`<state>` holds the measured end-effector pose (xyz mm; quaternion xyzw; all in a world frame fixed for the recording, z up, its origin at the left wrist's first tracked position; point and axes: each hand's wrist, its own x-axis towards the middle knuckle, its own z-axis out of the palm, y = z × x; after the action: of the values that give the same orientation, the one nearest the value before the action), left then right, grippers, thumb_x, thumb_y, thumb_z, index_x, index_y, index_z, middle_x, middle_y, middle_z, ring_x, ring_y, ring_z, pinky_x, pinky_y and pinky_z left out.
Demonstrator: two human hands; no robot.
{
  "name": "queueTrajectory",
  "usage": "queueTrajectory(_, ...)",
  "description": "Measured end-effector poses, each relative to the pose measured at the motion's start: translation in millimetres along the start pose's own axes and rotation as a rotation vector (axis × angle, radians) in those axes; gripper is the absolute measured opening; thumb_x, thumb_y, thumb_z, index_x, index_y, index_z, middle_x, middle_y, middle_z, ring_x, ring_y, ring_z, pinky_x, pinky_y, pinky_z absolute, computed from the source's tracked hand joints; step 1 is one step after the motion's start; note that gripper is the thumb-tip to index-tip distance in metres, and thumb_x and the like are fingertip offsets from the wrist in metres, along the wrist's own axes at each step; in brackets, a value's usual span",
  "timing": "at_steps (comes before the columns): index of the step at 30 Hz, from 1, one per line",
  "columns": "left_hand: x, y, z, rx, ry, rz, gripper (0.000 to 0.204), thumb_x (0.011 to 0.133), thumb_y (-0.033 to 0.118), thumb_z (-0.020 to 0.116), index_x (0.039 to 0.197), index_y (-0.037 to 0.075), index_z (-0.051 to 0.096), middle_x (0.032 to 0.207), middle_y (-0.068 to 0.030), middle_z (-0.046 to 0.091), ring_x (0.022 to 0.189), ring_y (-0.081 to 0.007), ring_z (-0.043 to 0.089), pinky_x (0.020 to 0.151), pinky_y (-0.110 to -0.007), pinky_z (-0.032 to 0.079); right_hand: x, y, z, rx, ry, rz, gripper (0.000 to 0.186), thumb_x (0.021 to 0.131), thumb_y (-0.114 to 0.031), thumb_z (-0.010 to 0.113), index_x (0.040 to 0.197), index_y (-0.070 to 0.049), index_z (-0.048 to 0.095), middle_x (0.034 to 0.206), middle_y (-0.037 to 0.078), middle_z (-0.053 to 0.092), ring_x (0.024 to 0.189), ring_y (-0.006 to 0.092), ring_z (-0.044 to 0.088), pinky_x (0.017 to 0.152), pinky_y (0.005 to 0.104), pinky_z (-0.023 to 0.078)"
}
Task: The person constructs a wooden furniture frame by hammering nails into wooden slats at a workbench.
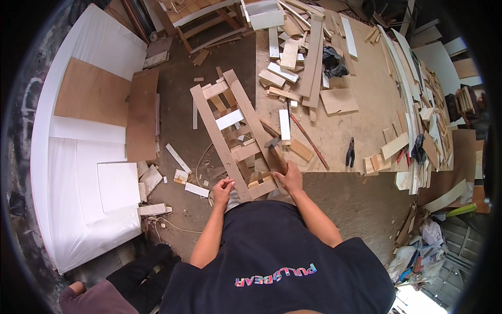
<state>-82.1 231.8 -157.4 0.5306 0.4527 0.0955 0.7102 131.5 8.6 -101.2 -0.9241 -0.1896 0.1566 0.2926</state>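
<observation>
A ladder-like wooden frame (pixel 212 123) stands in front of me, two long brown rails joined by several cross slats, one of them white. Close by its near left corner is my left hand (pixel 224 191), its fingers pinched together; anything between them is too small to make out. My right hand (pixel 291 179) is wrapped round the wooden handle of a hammer (pixel 279 159) and rests at the frame's near right edge. The hammer's dark metal head points away from me, beside the right rail. Small wood pieces show inside the frame's near end.
On the right, a plywood worktable (pixel 334 125) carries many offcuts, dark-handled pliers (pixel 350 153), a red rod (pixel 309 142) and a black plastic bag (pixel 334 62). Plastic-wrapped white panels (pixel 99 183) stand left. Scraps (pixel 179 158) litter the floor. Another person's sleeve (pixel 99 298) shows lower left.
</observation>
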Motion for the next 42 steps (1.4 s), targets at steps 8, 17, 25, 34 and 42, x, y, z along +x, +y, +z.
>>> queueTrajectory(8,12.7,99.5,60.1,0.618,0.129,0.690,0.014,0.087,0.005,0.078,0.100,0.006,0.078,0.099,-0.0132,0.076,0.095,-0.0302,0.073,0.085,-0.038,0.057,5.3,-7.8,-2.6,0.020,-0.036,0.032,0.056,0.078,-0.039,0.089,0.110,-0.003,0.061,0.108,0.019,0.067,0.103,0.0412,0.065,0.086,0.0490,0.052)
queueTrajectory(17,79.2,95.3,138.5,0.532,0.097,0.831,0.015,0.089,0.002,0.074,0.104,0.004,0.074,0.098,-0.0122,0.076,0.089,-0.0285,0.076,0.075,-0.036,0.059,4.6,-7.3,-0.9,0.038,-0.023,0.047,0.057,0.077,-0.037,0.090,0.113,-0.004,0.061,0.111,0.018,0.068,0.106,0.0408,0.065,0.087,0.0493,0.052)
queueTrajectory(25,80.3,92.3,143.5,0.346,0.117,0.443,0.015,0.091,0.005,0.073,0.105,0.003,0.076,0.093,-0.0105,0.077,0.082,-0.0177,0.078,0.073,-0.030,0.061,6.0,-6.7,0.3,0.055,-0.004,0.030,0.058,0.075,-0.039,0.091,0.110,-0.003,0.063,0.106,0.018,0.067,0.102,0.0387,0.065,0.087,0.0466,0.051)
queueTrajectory(34,84.7,106.0,148.3,0.602,0.073,0.645,0.015,0.081,0.005,0.075,0.093,0.006,0.082,0.093,-0.0138,0.075,0.079,-0.0236,0.074,0.073,-0.035,0.058,7.1,-6.5,-1.4,0.077,-0.019,0.055,0.057,0.075,-0.037,0.091,0.113,-0.005,0.063,0.107,0.017,0.067,0.101,0.0384,0.065,0.086,0.0473,0.052)
queueTrajectory(42,96.7,113.0,153.5,0.771,0.053,0.742,0.016,0.078,0.004,0.072,0.091,0.004,0.081,0.085,-0.0167,0.073,0.076,-0.0280,0.073,0.072,-0.039,0.059,7.6,-4.1,1.6,0.050,-0.028,0.089,0.058,0.076,-0.041,0.090,0.112,-0.005,0.063,0.107,0.018,0.068,0.104,0.0387,0.065,0.089,0.0476,0.051)
